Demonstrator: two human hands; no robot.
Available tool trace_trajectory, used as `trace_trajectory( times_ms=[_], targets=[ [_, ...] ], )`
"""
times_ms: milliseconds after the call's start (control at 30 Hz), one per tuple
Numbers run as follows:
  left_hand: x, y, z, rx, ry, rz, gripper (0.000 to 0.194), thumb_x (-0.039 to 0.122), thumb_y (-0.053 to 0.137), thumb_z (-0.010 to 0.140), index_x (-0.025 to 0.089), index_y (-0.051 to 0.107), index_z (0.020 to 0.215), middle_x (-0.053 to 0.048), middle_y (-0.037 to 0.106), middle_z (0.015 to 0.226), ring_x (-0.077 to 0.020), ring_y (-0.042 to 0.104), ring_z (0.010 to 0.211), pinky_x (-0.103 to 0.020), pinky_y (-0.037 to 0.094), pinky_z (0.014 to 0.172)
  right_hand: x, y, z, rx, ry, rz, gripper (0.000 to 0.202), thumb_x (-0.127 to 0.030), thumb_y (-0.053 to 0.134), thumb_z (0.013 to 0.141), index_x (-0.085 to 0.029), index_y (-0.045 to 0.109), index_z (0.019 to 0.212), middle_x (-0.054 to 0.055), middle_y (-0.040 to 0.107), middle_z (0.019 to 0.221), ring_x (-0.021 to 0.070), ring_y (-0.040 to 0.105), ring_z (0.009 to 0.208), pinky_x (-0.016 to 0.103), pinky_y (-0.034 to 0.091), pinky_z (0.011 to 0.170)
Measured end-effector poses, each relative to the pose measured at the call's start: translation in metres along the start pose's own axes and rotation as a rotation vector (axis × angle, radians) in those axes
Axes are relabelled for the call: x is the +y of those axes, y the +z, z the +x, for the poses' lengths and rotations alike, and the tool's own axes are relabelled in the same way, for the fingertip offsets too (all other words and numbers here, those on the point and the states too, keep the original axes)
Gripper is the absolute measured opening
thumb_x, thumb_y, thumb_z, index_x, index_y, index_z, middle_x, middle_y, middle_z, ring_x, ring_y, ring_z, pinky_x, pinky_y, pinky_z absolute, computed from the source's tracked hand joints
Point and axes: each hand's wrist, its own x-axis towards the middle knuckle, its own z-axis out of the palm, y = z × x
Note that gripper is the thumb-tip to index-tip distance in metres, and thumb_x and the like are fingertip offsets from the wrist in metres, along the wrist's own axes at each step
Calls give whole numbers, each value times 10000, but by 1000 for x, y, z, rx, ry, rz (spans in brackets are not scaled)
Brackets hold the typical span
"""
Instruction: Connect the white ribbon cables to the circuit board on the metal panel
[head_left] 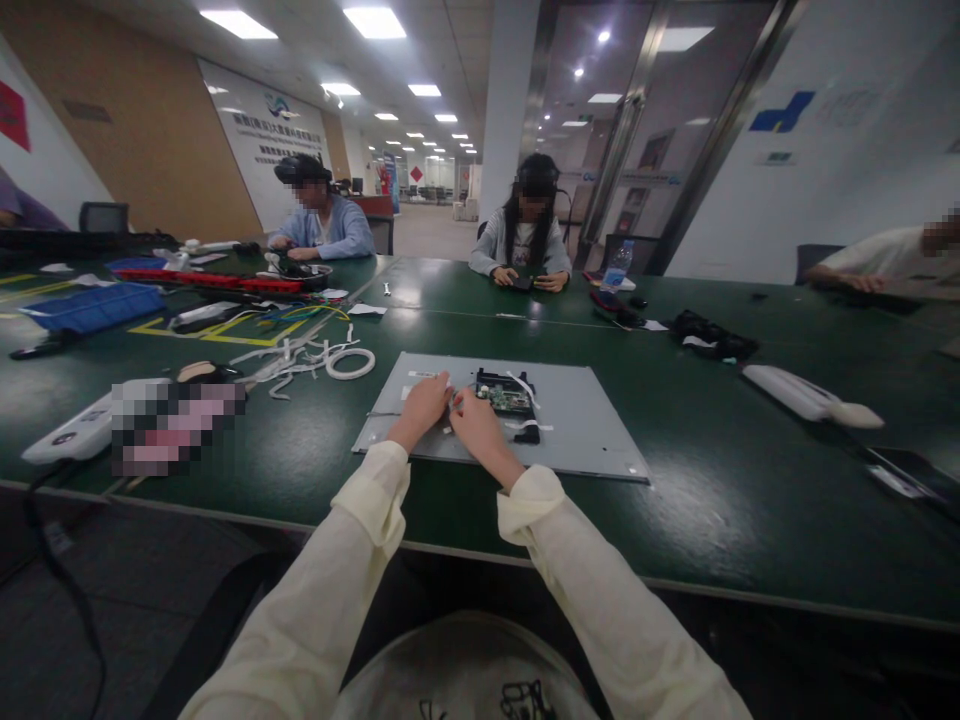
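Observation:
A flat grey panel (pixel 577 415), like the back of a display, lies on the green table in front of me. A green circuit board (pixel 506 399) in a black frame (pixel 531 430) sits on its middle, with white tape strips across the frame. Over the panel, just left of the board, my left hand (pixel 424 405) has its fingers drawn together. Close beside it, my right hand (pixel 478 425) is pinched at the board's left edge. Whatever lies between the fingertips is too small to make out.
White tape strips and a tape roll (pixel 350 363) lie to the left, near a white handheld device (pixel 90 420) and a blue tray (pixel 97 308). Another white device (pixel 802 395) and black plastic (pixel 712 335) are on the right. Several people sit around the table (pixel 697 500).

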Motion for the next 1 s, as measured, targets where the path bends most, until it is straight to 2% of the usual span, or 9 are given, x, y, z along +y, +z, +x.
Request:
trace_trajectory(
  times_ms=[200, 467, 700, 1000],
  targets=[
    [6, -6, 0, -62, -12, 103, 199, 262, 384, 879, 147, 478, 1012, -133, 625, 942, -230, 590, 919, -288, 415, 739, -1, -4, 6, -77, 33, -22, 267, -165, 450, 788, -139, 605, 1004, 109, 649, 904, 194, 588, 900, 263, 400, 763],
    [10, -10, 3, -118, -89, 161, 235, 305, 380, 885, 154, 469, 1042, -116, 625, 969, -228, 592, 946, -292, 434, 739, -2, -10, 6, -122, 42, 7, 286, -188, 450, 799, -125, 595, 1036, 105, 648, 911, 173, 590, 892, 244, 398, 786],
    [6, -8, 8, -144, -74, 154, 230, 313, 401, 875, 151, 479, 1018, -118, 633, 940, -232, 603, 913, -292, 431, 706, 1, -6, 7, -79, 45, -5, 312, -203, 474, 764, -150, 554, 1061, 99, 636, 914, 195, 590, 886, 258, 406, 742],
    [-6, -12, 17, -203, -28, 125, 258, 388, 401, 876, 183, 479, 1012, -101, 643, 937, -212, 614, 878, -270, 417, 692, 4, -5, 11, -158, 34, 54, 300, -172, 477, 771, -136, 612, 1036, 77, 657, 817, 141, 606, 774, 212, 411, 737]
  ],
)
